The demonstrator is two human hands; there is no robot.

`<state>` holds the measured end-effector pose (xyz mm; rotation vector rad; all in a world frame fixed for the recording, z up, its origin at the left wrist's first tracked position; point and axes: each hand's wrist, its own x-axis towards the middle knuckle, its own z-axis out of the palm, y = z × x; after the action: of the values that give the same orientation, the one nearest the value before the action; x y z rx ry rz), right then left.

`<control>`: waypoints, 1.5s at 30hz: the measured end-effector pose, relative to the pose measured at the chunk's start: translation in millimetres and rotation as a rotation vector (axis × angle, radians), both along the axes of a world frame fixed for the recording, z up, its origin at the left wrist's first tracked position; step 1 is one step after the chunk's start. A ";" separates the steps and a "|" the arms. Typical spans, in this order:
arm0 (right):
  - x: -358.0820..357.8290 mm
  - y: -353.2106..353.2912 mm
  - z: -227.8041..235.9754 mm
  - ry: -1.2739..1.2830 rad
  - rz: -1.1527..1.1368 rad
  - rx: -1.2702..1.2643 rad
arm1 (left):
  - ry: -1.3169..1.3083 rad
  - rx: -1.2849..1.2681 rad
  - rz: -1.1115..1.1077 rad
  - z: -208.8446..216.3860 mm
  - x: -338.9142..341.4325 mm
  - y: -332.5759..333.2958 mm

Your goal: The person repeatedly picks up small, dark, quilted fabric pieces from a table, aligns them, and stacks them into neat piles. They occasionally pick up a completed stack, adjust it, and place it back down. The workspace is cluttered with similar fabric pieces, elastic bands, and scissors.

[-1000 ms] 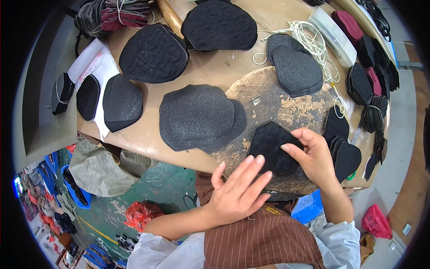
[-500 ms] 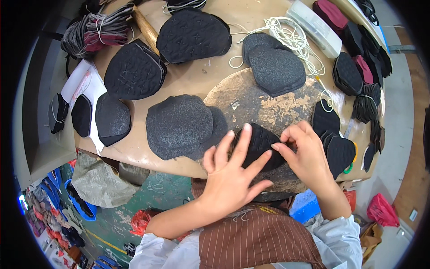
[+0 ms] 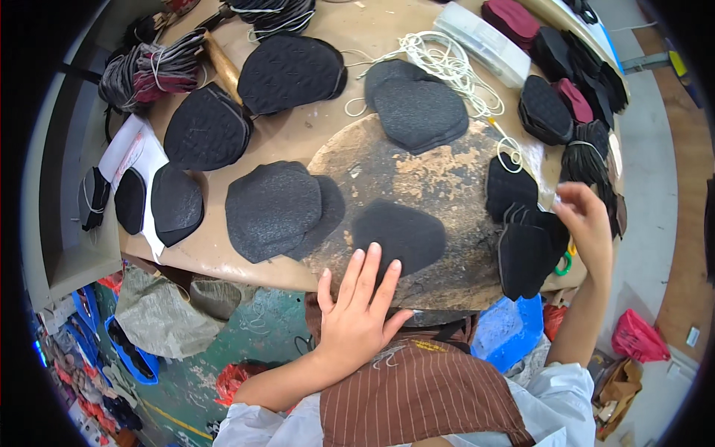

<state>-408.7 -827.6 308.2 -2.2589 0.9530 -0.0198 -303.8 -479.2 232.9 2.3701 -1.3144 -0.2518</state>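
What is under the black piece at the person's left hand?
The worn round board shows around the black piece, which lies on it. Fingers of the left hand cover part of its near edge; anything underneath is hidden.

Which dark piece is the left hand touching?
The dark piece near the middle of the worn round board; the left hand has fingertips on its near edge, the others lie clear of that hand.

tan table [image 3: 290,138] bears black pads [image 3: 207,128], cord [image 3: 447,63], a seemingly wooden board [image 3: 447,164].
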 end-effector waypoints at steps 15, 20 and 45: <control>43.0 -6.9 -30.4 0.140 0.126 -0.103 | 0.004 0.001 0.069 -5.2 -15.5 -2.3; 42.7 -4.9 -29.4 0.120 0.154 -0.167 | 0.014 -0.025 0.068 -6.7 -15.6 -1.5; 53.0 -20.5 52.9 0.043 0.059 -0.542 | 0.042 -0.125 0.109 -6.9 -14.3 23.4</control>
<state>-355.7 -848.0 361.1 -2.7907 0.9893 -0.2292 -318.1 -455.8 226.0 2.3096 -1.1435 -0.1801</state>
